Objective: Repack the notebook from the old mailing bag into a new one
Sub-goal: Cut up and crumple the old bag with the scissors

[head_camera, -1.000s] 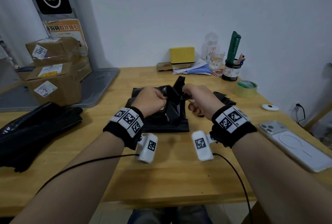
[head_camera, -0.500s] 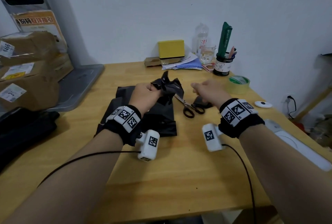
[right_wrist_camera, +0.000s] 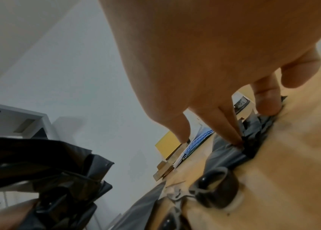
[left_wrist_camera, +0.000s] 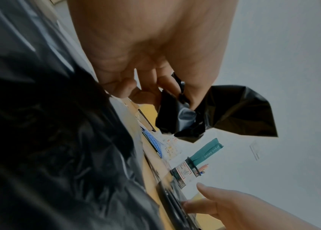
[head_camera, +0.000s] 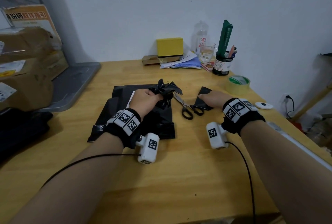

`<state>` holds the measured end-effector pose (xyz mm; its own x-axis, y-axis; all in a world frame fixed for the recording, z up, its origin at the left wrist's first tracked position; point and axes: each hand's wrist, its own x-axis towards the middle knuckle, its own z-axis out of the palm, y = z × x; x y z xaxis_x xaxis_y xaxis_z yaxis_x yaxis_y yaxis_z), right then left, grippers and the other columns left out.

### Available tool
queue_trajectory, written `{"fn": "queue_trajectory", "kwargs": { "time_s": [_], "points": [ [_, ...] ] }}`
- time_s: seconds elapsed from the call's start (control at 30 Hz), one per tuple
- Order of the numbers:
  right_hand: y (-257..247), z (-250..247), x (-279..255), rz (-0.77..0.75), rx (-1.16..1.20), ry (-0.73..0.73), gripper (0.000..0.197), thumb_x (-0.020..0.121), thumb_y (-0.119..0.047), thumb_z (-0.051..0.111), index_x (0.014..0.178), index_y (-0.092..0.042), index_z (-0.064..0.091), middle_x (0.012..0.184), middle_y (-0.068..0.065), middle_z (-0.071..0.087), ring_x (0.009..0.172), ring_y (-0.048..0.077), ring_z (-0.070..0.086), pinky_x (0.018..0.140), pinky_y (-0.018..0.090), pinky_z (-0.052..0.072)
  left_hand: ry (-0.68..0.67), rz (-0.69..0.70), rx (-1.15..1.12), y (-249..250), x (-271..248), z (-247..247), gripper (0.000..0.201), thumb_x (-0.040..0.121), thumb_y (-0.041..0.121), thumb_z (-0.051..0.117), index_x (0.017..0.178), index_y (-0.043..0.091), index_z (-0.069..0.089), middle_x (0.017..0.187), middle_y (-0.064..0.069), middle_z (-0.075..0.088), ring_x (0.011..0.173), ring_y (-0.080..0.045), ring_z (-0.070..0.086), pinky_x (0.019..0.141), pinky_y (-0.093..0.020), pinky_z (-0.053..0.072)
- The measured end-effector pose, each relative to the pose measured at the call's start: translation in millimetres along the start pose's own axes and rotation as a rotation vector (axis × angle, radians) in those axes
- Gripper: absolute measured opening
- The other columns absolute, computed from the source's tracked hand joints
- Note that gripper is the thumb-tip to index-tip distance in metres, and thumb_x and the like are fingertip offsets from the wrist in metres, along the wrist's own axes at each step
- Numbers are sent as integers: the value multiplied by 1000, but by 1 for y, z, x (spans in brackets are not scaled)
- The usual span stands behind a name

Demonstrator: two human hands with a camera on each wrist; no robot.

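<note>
A flat black mailing bag (head_camera: 136, 121) lies on the wooden table (head_camera: 179, 179). My left hand (head_camera: 152, 94) hovers over it and grips a crumpled wad of black bag plastic (head_camera: 167, 89); the left wrist view shows the wad (left_wrist_camera: 224, 112) pinched between thumb and fingers. A thin white edge (head_camera: 131, 98) shows beside that hand; I cannot tell whether it is the notebook. My right hand (head_camera: 206, 96) lies to the right with straight fingers on a small black scrap (head_camera: 204, 92). In the right wrist view its fingertips (right_wrist_camera: 267, 107) touch the scrap (right_wrist_camera: 254, 140).
Black-handled scissors (head_camera: 186, 108) lie between my hands. A tape roll (head_camera: 239, 84), a pen holder (head_camera: 222, 62), a yellow box (head_camera: 169, 46) and papers line the back. Cardboard boxes (head_camera: 23, 73) and a pile of black bags (head_camera: 18, 130) sit left; a phone (head_camera: 287, 137) lies right.
My right hand let go of the raised bag plastic and moved right, down onto the black scrap. The scissors now lie in plain sight. My left hand keeps its grip on the wad.
</note>
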<state>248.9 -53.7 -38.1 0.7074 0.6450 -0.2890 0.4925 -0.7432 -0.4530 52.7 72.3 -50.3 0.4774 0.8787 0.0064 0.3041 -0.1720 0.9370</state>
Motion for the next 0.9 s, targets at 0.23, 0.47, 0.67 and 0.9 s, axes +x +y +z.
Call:
{"fn": "queue_trajectory", "kwargs": {
  "time_s": [0.23,0.47,0.67,0.9],
  "points": [
    [-6,-3,-21,-6,45,27,44,107,-31,42,135,1,53,141,23,53,119,34,54,102,38,42,9,-1,-28,3,-18,-17,46,79,30,79,56,23,40,50,5,38,48,-13,38,59,-27,36],
    [-2,6,-31,-30,37,-11,44,104,-29,49,135,0,58,142,20,55,133,34,49,102,30,39,1,21,-66,4,-31,-31,50,83,27,76,55,22,35,48,7,34,44,-10,34,54,-25,33],
    [1,8,-39,16,3,19,42,105,-30,48,132,1,57,137,16,58,127,32,53,104,35,39,24,-4,-86,0,-36,-39,47,82,26,75,59,24,34,60,0,35,57,-17,36,62,-29,35],
    [-2,8,-49,-45,86,15,37,105,-22,45,131,1,58,135,20,57,115,32,54,86,31,41,19,-41,-84,-3,-44,-40,44,85,24,73,62,23,36,57,0,38,45,-16,35,46,-21,33]
  ]
}}
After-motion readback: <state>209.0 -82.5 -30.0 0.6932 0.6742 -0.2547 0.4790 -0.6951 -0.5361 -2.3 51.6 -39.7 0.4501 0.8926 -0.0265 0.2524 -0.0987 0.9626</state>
